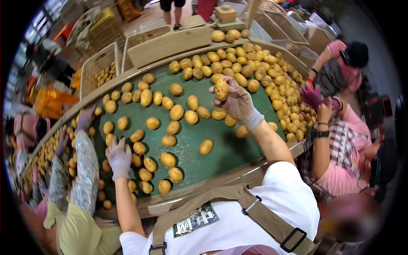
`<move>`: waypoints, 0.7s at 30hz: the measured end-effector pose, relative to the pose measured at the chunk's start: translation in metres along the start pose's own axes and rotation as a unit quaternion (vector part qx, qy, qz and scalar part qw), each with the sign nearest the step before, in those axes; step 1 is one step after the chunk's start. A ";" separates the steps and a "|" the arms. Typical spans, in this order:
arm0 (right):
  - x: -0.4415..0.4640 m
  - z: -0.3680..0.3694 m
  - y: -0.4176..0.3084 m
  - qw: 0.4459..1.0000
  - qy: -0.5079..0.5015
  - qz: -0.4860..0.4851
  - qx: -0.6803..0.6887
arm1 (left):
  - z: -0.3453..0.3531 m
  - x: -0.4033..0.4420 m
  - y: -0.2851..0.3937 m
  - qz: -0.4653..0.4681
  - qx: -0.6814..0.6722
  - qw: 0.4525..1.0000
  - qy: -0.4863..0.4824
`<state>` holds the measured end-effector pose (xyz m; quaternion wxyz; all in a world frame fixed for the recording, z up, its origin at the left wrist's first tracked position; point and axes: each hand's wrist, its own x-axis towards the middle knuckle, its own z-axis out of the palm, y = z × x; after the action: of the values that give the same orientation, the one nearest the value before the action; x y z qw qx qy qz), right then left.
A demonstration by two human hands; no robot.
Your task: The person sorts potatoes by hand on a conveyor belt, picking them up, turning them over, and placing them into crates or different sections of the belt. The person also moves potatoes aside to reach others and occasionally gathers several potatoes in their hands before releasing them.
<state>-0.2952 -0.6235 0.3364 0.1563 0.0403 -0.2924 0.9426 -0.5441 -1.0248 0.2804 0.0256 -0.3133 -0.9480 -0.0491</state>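
My right hand (pixel 239 102), in a pale, dirt-stained glove, is raised above the belt with its fingers closed around a potato (pixel 221 90). Dark specks mark this potato's yellow skin. My left hand (pixel 118 159), also gloved, reaches down at the left among the potatoes, palm down with its fingers stretched out. Just beyond its fingertips lies a potato (pixel 109 139), and another potato (pixel 139 148) is beside it; whatever is under the palm is hidden. Scattered potatoes lie on the green belt (pixel 191 165) between my hands.
A dense heap of potatoes (pixel 272 76) covers the belt's far right end. At the left, a co-worker's patterned sleeve (pixel 85 174) and gloved hand (pixel 86 118) reach over the belt. Co-workers in pink stand at the right. A crate (pixel 87 70) holding potatoes stands beyond the wooden edge.
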 end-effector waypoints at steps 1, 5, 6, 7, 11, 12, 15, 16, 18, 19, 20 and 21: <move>-0.008 0.006 -0.006 1.000 0.005 -0.012 -0.017 | -0.019 -0.009 0.021 0.006 -0.008 0.999 0.044; -0.051 0.030 -0.022 0.982 0.086 -0.078 -0.148 | -0.066 -0.042 0.131 0.270 -0.179 0.942 0.085; -0.074 0.039 -0.030 0.954 0.155 -0.106 -0.233 | -0.071 -0.059 0.161 0.349 -0.208 0.912 0.059; -0.106 0.043 -0.035 0.826 0.163 -0.207 -0.498 | -0.077 -0.078 0.185 0.386 -0.206 0.899 -0.028; -0.251 0.065 -0.023 0.440 0.253 -0.202 -0.837 | -0.056 -0.109 0.197 0.475 -0.137 0.869 -0.037; -0.273 0.048 -0.002 0.485 0.286 -0.219 -0.796 | -0.054 -0.112 0.182 0.456 -0.126 0.879 -0.052; -0.296 0.060 0.016 0.397 0.275 -0.286 -0.828 | -0.143 -0.131 0.200 0.281 -0.160 0.930 -0.175; -0.290 0.047 0.027 0.413 0.308 -0.305 -0.801 | -0.145 -0.131 0.206 0.282 -0.185 0.921 -0.194; -0.286 0.044 0.031 0.391 0.285 -0.341 -0.806 | -0.137 -0.136 0.236 0.376 -0.190 0.893 -0.156; -0.284 0.046 0.030 0.389 0.287 -0.383 -0.787 | -0.130 -0.139 0.255 0.421 -0.185 0.876 -0.143; -0.283 0.049 0.029 0.379 0.289 -0.420 -0.772 | -0.121 -0.144 0.279 0.463 -0.183 0.857 -0.133; -0.297 0.050 0.026 0.359 0.308 -0.404 -0.783 | -0.113 -0.153 0.304 0.504 -0.185 0.833 -0.133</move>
<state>-0.0224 -0.7521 0.3139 0.5587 -0.2800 -0.7785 0.0585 -0.2376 -0.8852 0.4043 -0.1384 -0.7501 -0.6261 -0.1619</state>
